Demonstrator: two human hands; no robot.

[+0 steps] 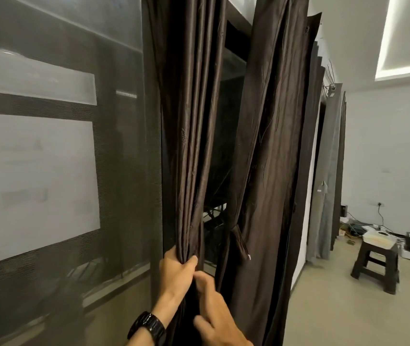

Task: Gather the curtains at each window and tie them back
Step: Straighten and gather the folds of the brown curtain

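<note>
the gathering step is in hand at the near window. the left hand (177, 268) is gripping the left brown curtain (191, 146), fingers curled round the bunched folds. the right hand (215, 313) is lying just below, fingers fairly straight and touching the cloth, though it is blurred. what looks like a fabric tie-back (239, 242) is hanging near, beside the right curtain panel (268, 171). next, i judge, the right hand is needing to fetch that strap and wrap the bundle.
</note>
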